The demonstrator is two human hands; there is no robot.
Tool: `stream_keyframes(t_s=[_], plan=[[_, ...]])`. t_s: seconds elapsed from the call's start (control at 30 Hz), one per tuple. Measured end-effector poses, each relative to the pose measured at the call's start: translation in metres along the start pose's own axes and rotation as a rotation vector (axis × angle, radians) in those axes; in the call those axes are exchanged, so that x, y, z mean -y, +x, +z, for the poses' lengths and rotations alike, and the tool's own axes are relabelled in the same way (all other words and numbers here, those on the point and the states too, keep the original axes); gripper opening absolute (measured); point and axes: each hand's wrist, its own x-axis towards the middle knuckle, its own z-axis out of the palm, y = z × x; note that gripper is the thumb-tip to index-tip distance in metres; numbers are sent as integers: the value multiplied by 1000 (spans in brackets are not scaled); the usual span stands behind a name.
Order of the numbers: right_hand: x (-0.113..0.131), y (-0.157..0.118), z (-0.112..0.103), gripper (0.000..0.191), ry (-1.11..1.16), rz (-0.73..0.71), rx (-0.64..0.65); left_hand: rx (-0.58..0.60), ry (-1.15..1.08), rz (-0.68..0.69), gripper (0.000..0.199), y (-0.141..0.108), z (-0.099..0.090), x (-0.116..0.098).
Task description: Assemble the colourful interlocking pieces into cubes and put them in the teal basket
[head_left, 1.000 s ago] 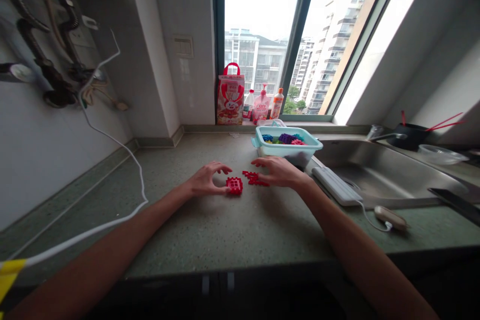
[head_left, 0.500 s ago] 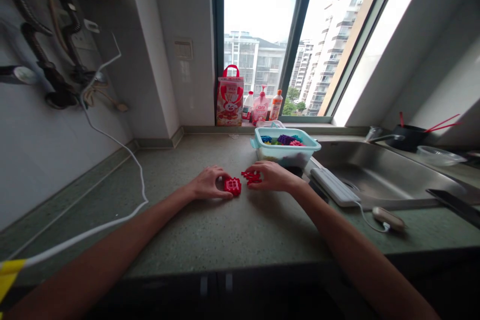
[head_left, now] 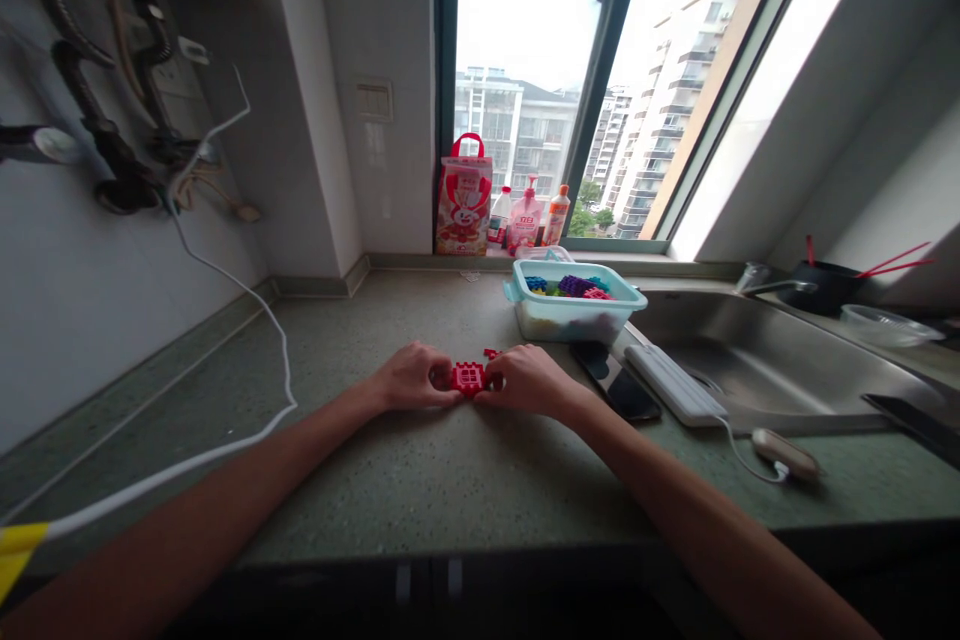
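Together, left hand (head_left: pixel 411 378) and right hand (head_left: pixel 531 380), fingers (head_left: pixel 444 400) tight around one red block (head_left: pixel 469 378).

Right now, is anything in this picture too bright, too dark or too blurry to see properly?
Head view: the sky outside is washed out nearly white; head view: the cupboard fronts below the counter sink almost to black; head view: the red block between the left hand and right hand shows its colour, though its fine edges look soft.
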Motion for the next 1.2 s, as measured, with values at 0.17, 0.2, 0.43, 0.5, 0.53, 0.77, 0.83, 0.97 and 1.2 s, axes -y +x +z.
stream_keyframes(t_s=[0.17,0.2,0.43,0.5,0.53,0.77,0.83,0.97,1.2], plan=[[6,0,0,29,-13,24,0,-3,-73,-30,26,0,2,0],[5,-1,-1,29,-4,31,-1,2,-71,-33,27,0,1,1],[-32,-7,-13,45,28,96,-52,-104,74,-65,62,-2,0,4],[-44,-8,-13,56,34,112,-87,-98,69,-55,69,1,4,2],[-47,-7,-11,61,39,113,-88,-90,61,-56,67,2,5,1],[-55,-5,-3,82,135,108,34,-79,26,-82,44,9,7,0],[-60,-8,-5,79,158,122,56,-90,32,-69,44,9,5,5],[-71,-8,-5,62,206,128,69,-116,79,-73,44,3,-4,27],[-68,4,15,57,347,10,-73,-116,115,-87,46,-7,-13,49]])
